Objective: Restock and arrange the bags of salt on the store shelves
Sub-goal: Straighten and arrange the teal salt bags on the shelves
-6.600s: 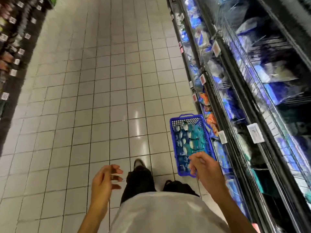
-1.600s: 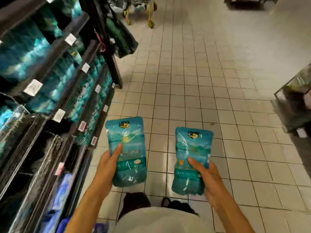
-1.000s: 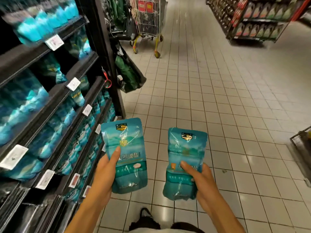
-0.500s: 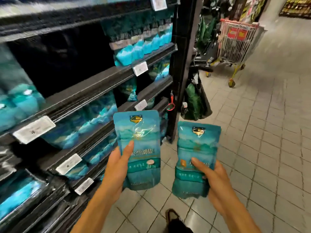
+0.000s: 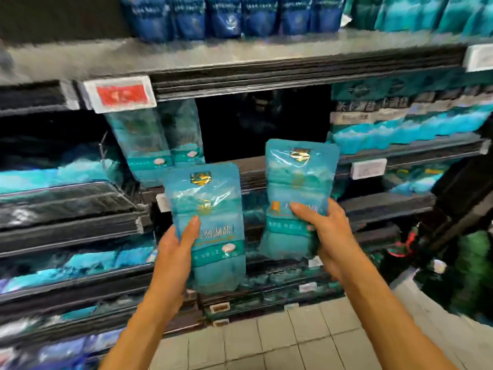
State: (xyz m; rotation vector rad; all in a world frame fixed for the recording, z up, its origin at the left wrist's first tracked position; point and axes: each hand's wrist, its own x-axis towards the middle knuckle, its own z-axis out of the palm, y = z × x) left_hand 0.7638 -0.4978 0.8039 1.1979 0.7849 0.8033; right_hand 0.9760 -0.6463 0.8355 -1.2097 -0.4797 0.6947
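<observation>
While half a second ago the shelving ran off at an angle to my left with open aisle and a trolley ahead, I now face the shelves square on, so the turn toward the stock is made. Nearest to me, my left hand [image 5: 179, 245] grips the left salt bag [image 5: 206, 225] low on its side, thumb laid across the printed front and the other fingers hidden behind it. My right hand [image 5: 329, 235] grips the right salt bag [image 5: 297, 198] the same way, thumb over the front, and carries it a little higher than the other. Both bags stand upright, apart from each other, held in the air in front of the shelf edge [image 5: 266, 172] and touching nothing there.

Beyond them, the middle shelf shows a dark gap [image 5: 262, 121] between a few standing teal bags [image 5: 157, 145] on the left and a packed teal row [image 5: 408, 124] on the right. Above sits a row of blue bags [image 5: 232, 14] and a red price tag [image 5: 121, 94].

I judge the carrying step over and placement next: that gap looks like the slot to fill. Motion blur hides the finer detail.
</observation>
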